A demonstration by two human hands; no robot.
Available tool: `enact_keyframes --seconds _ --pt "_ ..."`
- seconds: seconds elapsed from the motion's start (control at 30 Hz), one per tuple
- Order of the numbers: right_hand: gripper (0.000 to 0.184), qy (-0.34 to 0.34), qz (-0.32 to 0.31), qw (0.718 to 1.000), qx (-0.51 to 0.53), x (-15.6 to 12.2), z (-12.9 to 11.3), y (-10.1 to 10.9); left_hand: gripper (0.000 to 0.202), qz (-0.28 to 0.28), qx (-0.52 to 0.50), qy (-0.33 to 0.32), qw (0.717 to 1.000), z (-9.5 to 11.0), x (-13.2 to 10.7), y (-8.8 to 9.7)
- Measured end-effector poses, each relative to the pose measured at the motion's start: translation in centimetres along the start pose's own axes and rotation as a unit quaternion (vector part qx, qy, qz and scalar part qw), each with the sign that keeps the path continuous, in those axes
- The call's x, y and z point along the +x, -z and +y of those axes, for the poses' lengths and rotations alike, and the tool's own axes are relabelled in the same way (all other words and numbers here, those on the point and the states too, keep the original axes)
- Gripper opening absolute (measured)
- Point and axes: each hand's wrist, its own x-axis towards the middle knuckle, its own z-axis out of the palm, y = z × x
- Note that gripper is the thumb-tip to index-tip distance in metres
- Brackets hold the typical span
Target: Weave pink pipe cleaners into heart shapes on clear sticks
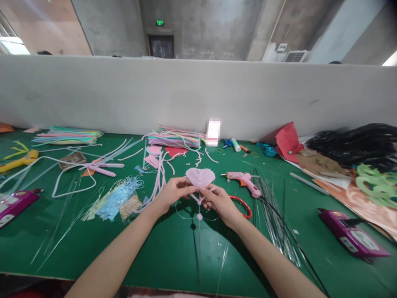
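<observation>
Both hands meet over the middle of the green table [173, 256]. My left hand [175, 192] pinches the lower left edge of a pink pipe-cleaner heart [200, 176]. My right hand [218, 200] is closed on the thin stem just under the heart. A small pink bead [199, 216] hangs on that stem below my fingers, and a thin wire runs down from it toward the table's front edge.
A pink glue gun [245, 181] and red-handled scissors [245, 205] lie right of my hands, beside a bundle of thin wires [276, 215]. Pipe-cleaner piles [173, 140] sit at the back, purple boxes [352, 236] at both sides, paper scraps far right.
</observation>
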Motion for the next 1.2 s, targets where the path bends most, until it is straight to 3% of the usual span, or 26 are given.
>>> enact_keyframes --seconds 0.17,0.43,0.8,1.2 --pt "0.036 -0.013 0.007 1.0 0.013 -0.1 -0.4 -0.1 0.022 0.011 0.012 -0.007 1.0 0.6 0.0 0.3" --pt "0.032 0.023 0.025 0.999 -0.019 0.0 -0.8 0.3 0.022 -0.02 0.002 0.01 1.0 0.3 -0.2 -0.2" --pt "0.033 0.038 0.029 0.997 -0.058 0.1 -0.3 0.4 0.028 0.016 0.002 0.042 0.999 -0.3 -0.2 -0.6" --pt "0.034 0.039 0.024 0.996 -0.072 0.2 0.0 0.4 0.033 0.006 -0.043 0.057 0.997 -0.4 -0.2 -0.7"
